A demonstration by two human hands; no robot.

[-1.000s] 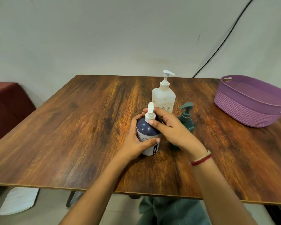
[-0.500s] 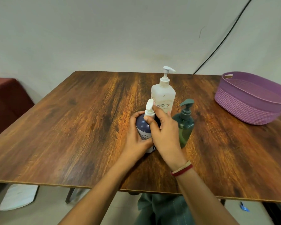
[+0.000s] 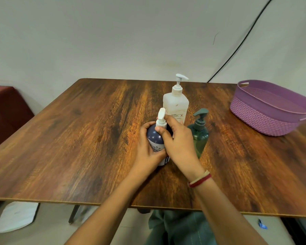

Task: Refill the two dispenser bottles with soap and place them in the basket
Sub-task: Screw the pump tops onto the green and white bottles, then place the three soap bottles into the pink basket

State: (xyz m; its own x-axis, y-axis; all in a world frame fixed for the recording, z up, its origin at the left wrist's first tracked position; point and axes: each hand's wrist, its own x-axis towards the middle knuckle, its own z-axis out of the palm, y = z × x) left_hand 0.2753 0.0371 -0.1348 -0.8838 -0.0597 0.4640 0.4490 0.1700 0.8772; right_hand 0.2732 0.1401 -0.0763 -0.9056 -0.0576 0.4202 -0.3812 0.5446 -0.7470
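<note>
Both hands are closed on the navy dispenser bottle (image 3: 155,138): the left hand (image 3: 146,151) wraps its fingers round the body from the left, and the right hand (image 3: 179,144) pinches the white pump (image 3: 161,118) at its neck with thumb and fingers. The bottle stands on the desk (image 3: 78,138) with its long axis upright, pump on top. The nozzle is seen nearly end-on, so whether it points toward the person or away cannot be told. The hands cover the bottle's right side and base, and the lettering low on it is too small to read. There are three pump bottles in all. Just behind the navy one stands a white soap bottle (image 3: 176,103), nozzle pointing right, its lower edge hidden by the right fingers. Just to the right stands a green dispenser bottle (image 3: 200,137), nozzle pointing left, partly behind the right hand. One purple basket (image 3: 265,112) sits well to the right of the navy bottle, cut off by the frame edge.
</note>
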